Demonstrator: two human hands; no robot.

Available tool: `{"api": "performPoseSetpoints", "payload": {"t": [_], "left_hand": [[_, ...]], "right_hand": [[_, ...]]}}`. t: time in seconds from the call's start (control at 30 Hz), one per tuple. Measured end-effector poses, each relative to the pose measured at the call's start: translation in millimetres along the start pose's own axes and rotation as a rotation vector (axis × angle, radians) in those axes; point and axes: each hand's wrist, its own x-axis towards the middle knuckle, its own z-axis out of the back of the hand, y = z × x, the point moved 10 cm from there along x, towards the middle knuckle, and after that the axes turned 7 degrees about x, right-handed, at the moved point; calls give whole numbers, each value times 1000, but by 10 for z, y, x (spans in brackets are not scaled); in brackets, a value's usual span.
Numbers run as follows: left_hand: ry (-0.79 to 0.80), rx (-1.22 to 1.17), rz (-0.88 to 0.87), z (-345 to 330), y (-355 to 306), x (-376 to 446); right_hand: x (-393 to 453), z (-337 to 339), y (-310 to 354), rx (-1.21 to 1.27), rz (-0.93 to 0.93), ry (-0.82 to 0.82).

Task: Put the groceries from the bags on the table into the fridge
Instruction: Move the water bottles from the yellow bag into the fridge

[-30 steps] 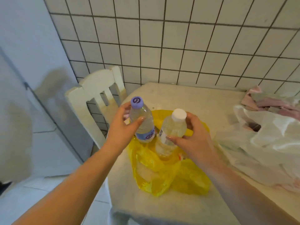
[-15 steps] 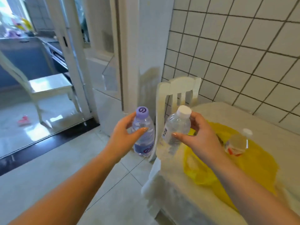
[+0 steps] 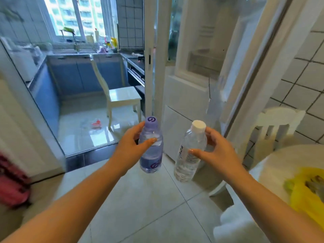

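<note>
View swung left; two bottles, purple-capped bottle (image 3: pixel 151 146), white-capped bottle (image 3: pixel 190 151).

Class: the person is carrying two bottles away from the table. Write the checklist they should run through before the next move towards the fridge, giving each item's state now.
1. Left hand grips the clear plastic bottle with the purple cap: ok.
2. Right hand grips the clear plastic bottle with the white cap: ok.
3. Both caps on: ok.
4. Pale tiled floor directly ahead free of obstacles: ok.
5. Fridge located and its door open: cannot tell, no fridge clearly in view.
6. Yellow plastic bag on the round white table emptied: cannot tell, blurred.
</note>
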Motion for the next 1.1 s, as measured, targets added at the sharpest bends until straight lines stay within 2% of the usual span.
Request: {"api": "performPoseSetpoints", "payload": {"t": [0.23, 0.47, 0.7, 1.1], "left_hand": [[-14, 38, -90, 855, 8, 807], [46, -85, -85, 1102, 43, 1772], [44, -89, -152, 1000, -124, 3117], [117, -154, -249, 308, -570, 5503]], "right_hand": [[787, -573, 490, 13, 46, -97], [1610, -575, 822, 104, 86, -255], [2789, -393, 684, 230, 132, -378], [5057, 235, 365, 307, 183, -519]]}}
